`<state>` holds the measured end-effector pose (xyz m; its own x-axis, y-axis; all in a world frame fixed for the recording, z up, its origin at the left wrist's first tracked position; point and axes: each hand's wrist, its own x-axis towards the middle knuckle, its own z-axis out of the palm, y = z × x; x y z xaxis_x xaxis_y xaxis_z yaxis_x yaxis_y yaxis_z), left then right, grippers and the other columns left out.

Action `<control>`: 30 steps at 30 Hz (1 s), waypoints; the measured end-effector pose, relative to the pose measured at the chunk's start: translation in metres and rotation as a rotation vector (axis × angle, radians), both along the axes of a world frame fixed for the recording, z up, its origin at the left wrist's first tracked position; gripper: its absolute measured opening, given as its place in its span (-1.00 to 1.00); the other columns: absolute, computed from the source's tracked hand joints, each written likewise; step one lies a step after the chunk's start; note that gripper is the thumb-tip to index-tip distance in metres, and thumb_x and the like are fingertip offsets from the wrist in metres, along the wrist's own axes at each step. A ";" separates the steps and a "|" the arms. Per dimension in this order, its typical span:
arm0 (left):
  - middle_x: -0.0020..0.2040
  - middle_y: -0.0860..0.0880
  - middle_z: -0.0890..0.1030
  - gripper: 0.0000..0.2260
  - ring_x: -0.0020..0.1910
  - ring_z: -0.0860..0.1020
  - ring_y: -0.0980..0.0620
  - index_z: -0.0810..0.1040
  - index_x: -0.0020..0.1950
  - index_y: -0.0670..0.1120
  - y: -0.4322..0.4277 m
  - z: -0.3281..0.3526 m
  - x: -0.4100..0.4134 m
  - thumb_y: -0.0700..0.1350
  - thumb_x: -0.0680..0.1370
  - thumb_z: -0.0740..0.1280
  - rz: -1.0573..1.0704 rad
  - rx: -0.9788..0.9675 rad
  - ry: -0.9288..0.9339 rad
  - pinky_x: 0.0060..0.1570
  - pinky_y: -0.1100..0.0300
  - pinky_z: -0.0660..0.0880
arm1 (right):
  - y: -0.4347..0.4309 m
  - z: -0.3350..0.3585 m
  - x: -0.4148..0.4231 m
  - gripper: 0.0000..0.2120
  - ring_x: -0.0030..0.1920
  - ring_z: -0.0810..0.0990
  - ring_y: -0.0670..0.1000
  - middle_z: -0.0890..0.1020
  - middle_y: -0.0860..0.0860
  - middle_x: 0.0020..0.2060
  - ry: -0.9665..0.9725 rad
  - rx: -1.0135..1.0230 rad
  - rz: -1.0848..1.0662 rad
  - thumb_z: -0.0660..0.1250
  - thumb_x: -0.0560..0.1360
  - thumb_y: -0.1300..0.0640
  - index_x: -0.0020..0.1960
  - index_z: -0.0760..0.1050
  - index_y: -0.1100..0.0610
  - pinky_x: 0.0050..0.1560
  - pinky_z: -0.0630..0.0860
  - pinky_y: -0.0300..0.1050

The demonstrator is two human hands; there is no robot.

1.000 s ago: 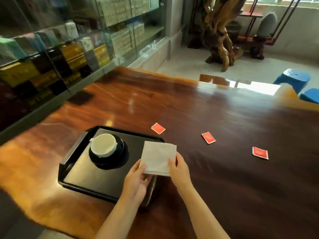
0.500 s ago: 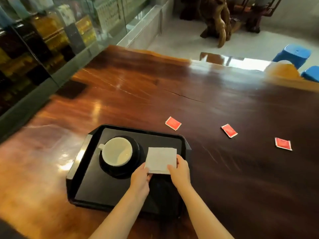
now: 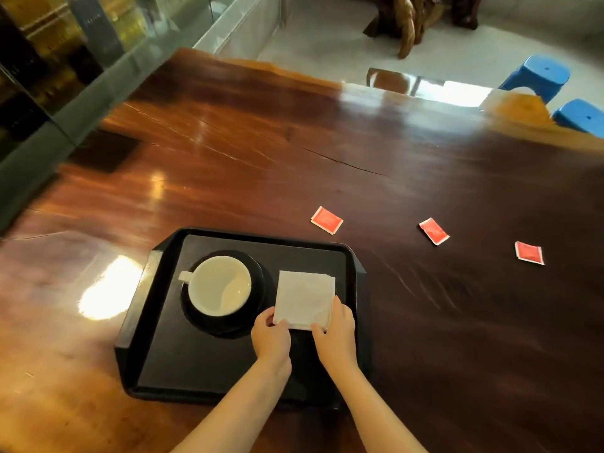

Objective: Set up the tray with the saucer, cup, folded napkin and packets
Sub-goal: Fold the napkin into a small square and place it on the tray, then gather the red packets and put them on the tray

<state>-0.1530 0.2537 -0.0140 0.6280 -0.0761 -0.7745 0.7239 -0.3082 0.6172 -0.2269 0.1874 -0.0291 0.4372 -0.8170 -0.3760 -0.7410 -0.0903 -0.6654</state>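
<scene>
I have the folded napkin [image 3: 304,304] by its near edge, my left hand [image 3: 271,338] pinching the lower left corner and my right hand [image 3: 336,335] pinching the lower right corner, fingers curled over the paper. It lies on the right part of the black tray [image 3: 157,354], just beside the saucer [image 3: 258,289]; whether it rests fully flat I cannot tell, because my hands cover its near edge. The white cup [image 3: 219,286] stands on the dark saucer in the left half of the tray, its handle pointing left. The saucer is hard to separate from the tray, both being black. Three red packets lie on the wooden table [image 3: 228,158] right of centre in the frame: the first packet [image 3: 326,220] just beyond the tray's far right corner, the second packet [image 3: 434,231] farther right, the third packet [image 3: 529,253] farthest right. Their print is too small to read. My forearms are cut off by the bottom edge.
</scene>
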 end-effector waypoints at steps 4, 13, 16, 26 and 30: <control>0.29 -0.10 0.45 -0.66 0.25 0.44 -0.09 0.44 0.30 -0.07 0.001 -0.001 0.000 -0.28 0.53 0.28 -0.049 0.024 -0.014 0.16 0.07 0.42 | 0.003 -0.001 -0.003 -0.48 0.14 0.34 -0.15 0.39 0.00 0.25 0.014 -0.037 0.009 0.35 0.48 0.20 0.38 0.27 0.05 0.07 0.35 -0.30; 0.38 -0.11 0.39 -0.56 0.32 0.40 -0.12 0.34 0.39 -0.03 0.007 0.009 0.004 -0.24 0.53 0.30 -0.191 0.006 0.007 0.30 -0.06 0.40 | 0.008 0.008 -0.004 -0.49 0.09 0.28 -0.18 0.37 0.00 0.27 0.049 -0.055 0.041 0.34 0.49 0.14 0.39 0.24 0.05 -0.02 0.34 -0.37; 0.50 -0.10 0.22 -0.41 0.45 0.23 -0.14 0.13 0.51 -0.03 0.015 0.032 0.001 -0.27 0.54 0.27 -0.293 -0.006 0.023 0.37 -0.08 0.24 | 0.010 0.016 -0.009 -0.46 0.25 0.32 -0.11 0.35 -0.02 0.32 0.040 -0.059 0.067 0.33 0.50 0.13 0.41 0.21 0.05 0.10 0.34 -0.30; 0.36 -0.04 0.43 -0.60 0.28 0.41 0.05 0.36 0.39 -0.03 -0.050 0.078 0.017 -0.25 0.55 0.22 -0.614 -0.027 -0.396 0.19 0.17 0.35 | -0.072 0.051 -0.022 -0.55 0.27 0.43 -0.03 0.41 0.03 0.32 -0.111 -0.019 -0.060 0.29 0.52 0.19 0.38 0.29 0.10 0.24 0.45 -0.12; 0.35 -0.13 0.43 -0.57 0.29 0.42 -0.12 0.34 0.39 -0.08 -0.133 0.051 0.069 -0.19 0.53 0.29 -0.788 0.141 -0.614 0.25 -0.02 0.43 | -0.138 0.049 -0.029 -0.58 0.26 0.45 0.01 0.44 0.07 0.28 -0.087 -0.074 -0.093 0.28 0.53 0.20 0.36 0.31 0.15 0.23 0.45 -0.11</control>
